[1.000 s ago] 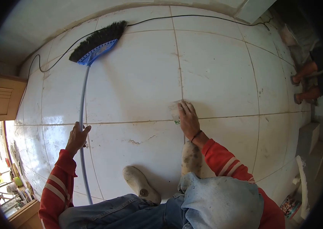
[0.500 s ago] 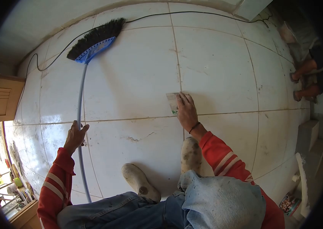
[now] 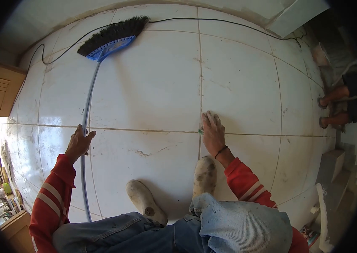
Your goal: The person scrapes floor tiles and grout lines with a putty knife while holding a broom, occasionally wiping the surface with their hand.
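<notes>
Presumably for steadiness, the left hand curls around the slim grey tubular broom handle; the right hand's fingers spread slightly, grip unclear.

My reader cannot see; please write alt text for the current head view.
A person's left hand grips a blue-headed broom by its handle, while the right hand is down at white floor tiles, a small greenish object, hard to make out, beside it. A black cable lies farther off.

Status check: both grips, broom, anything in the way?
Left grip around broom. Right grip on thin plate, mostly hidden. Cord by bristles, possible snag.
</notes>
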The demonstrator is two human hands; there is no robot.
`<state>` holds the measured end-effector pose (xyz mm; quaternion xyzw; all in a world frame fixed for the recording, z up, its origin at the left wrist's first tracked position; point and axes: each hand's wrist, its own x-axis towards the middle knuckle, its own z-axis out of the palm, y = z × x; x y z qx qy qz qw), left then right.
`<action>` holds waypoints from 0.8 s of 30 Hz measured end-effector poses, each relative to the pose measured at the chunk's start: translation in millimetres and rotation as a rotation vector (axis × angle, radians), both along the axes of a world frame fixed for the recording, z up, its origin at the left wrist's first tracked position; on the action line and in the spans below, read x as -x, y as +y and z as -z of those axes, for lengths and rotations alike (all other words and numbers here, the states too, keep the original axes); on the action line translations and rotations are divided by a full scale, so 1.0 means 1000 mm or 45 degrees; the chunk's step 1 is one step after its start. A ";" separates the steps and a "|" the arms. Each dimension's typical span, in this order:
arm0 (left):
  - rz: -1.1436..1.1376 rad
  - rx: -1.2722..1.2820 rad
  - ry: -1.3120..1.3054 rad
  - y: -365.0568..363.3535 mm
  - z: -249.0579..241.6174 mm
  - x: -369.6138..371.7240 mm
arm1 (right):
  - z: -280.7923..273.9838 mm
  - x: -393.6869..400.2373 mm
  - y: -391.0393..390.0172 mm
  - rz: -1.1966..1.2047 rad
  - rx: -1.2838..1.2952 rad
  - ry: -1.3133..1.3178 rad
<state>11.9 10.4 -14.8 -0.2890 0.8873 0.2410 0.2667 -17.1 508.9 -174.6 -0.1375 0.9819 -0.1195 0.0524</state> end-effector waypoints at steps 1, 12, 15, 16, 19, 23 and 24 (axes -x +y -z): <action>0.002 -0.001 -0.012 0.000 0.000 0.001 | 0.000 0.008 -0.003 -0.006 -0.006 -0.003; 0.003 0.023 0.008 -0.004 0.004 -0.001 | -0.020 0.029 -0.031 -0.024 -0.398 0.025; 0.004 0.000 0.000 -0.002 0.003 0.001 | -0.001 0.016 -0.024 -0.014 -0.310 0.178; 0.000 0.005 0.004 -0.002 -0.001 0.001 | 0.002 0.019 -0.024 -0.017 -0.304 0.182; -0.040 -0.019 -0.015 0.002 -0.003 -0.001 | 0.006 0.026 -0.025 -0.006 -0.265 0.185; -0.022 0.020 0.010 0.000 -0.004 0.000 | -0.006 0.036 -0.026 0.008 -0.321 0.129; -0.021 0.001 0.005 -0.001 -0.006 0.000 | -0.010 0.036 -0.027 -0.002 -0.353 0.073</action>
